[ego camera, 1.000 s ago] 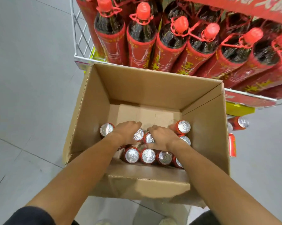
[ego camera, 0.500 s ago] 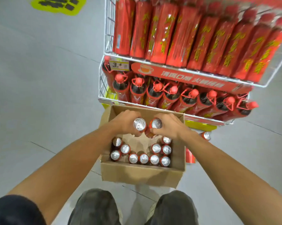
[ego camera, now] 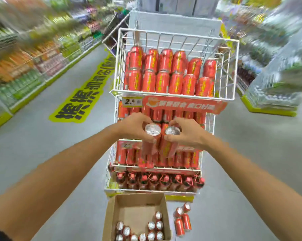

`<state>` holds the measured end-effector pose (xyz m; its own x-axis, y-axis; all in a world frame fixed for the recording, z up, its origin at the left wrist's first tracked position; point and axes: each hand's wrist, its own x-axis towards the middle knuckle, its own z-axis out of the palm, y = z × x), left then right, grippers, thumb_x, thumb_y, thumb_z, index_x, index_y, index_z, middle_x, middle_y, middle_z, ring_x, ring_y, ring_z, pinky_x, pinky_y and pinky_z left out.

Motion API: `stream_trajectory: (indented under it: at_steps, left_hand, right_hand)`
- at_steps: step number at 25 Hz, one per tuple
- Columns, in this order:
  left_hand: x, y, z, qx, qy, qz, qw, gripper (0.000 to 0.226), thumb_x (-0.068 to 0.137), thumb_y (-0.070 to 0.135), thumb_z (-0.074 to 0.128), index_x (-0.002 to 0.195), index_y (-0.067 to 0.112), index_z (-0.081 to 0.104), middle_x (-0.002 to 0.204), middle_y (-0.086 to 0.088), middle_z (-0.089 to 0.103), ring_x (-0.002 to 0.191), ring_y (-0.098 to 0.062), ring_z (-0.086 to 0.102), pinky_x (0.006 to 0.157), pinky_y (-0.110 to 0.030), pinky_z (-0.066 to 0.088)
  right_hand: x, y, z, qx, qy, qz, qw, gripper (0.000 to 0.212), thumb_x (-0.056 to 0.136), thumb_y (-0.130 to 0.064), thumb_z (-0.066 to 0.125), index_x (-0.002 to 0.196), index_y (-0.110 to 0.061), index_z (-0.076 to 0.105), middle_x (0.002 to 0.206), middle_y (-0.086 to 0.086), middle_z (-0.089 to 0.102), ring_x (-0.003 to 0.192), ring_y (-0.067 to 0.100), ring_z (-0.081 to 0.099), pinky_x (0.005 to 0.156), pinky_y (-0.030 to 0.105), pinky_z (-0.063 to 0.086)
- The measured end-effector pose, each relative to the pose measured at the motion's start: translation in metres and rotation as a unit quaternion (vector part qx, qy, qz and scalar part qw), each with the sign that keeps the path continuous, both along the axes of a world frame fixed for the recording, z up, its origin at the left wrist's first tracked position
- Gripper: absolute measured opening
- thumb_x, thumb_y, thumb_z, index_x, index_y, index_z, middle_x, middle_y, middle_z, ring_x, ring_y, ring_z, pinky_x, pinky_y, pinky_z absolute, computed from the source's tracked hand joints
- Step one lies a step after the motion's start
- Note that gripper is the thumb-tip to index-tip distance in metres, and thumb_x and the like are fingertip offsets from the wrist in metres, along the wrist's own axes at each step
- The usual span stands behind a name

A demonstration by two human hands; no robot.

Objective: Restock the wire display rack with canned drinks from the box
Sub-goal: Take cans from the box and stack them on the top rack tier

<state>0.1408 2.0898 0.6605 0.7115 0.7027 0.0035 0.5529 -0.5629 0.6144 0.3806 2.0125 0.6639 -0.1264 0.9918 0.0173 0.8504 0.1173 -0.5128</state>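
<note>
Red canned drinks, two: one gripped in the left hand [ego camera: 134,126], fingers wrapped around left can [ego camera: 151,140], one likewise in the right hand [ego camera: 186,133], right can [ego camera: 169,141], before the white wire rack [ego camera: 174,94], above the cardboard box [ego camera: 138,213].

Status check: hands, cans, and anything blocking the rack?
Left hand and right hand each grip a red silver-topped can, raised before the white wire rack. Brown cardboard box part full. Loose red cans on floor, right of box.

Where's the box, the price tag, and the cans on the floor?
Box [ego camera: 112,214], head view, left cardboard wall.
Price tag [ego camera: 132,102], head view, printed number.
Floor cans [ego camera: 179,226], head view, side of nearest can.
</note>
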Motion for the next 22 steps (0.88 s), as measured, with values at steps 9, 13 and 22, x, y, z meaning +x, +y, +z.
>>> stream_trajectory:
  at_steps: [9,13,22]
  left_hand:
    - [0.115,0.086,0.118,0.05,-0.175,0.076,0.98,0.042,0.068,0.044,0.088,0.083,0.007,0.073,0.07,-0.014,0.069,0.062,-0.008,0.052,0.059,-0.031,0.04]
    - [0.174,0.151,0.126,0.017,-0.226,0.18,0.957,0.057,0.058,0.055,0.09,0.083,0.007,0.072,0.065,-0.004,0.068,0.06,-0.01,0.057,0.058,-0.04,0.047]
    - [0.267,0.243,0.133,0.031,-0.18,0.27,0.945,0.054,0.056,0.064,0.085,0.062,0.016,0.061,0.057,-0.005,0.05,0.055,-0.018,0.044,0.056,-0.032,0.034]
  right_hand:
    - [0.099,0.077,0.125,0.195,0.067,-0.083,0.975,0.039,0.076,-0.05,0.082,0.095,-0.016,0.078,0.078,-0.011,0.067,0.073,0.004,0.06,0.071,0.029,0.045]
    - [0.147,0.144,0.142,0.217,0.107,-0.104,0.965,0.052,0.069,-0.063,0.077,0.09,-0.015,0.08,0.074,-0.002,0.075,0.072,0.012,0.066,0.07,0.037,0.052]
    - [0.23,0.26,0.132,0.183,0.163,-0.15,0.958,0.055,0.075,-0.052,0.087,0.104,-0.006,0.079,0.095,0.0,0.07,0.091,0.013,0.063,0.071,0.024,0.042]
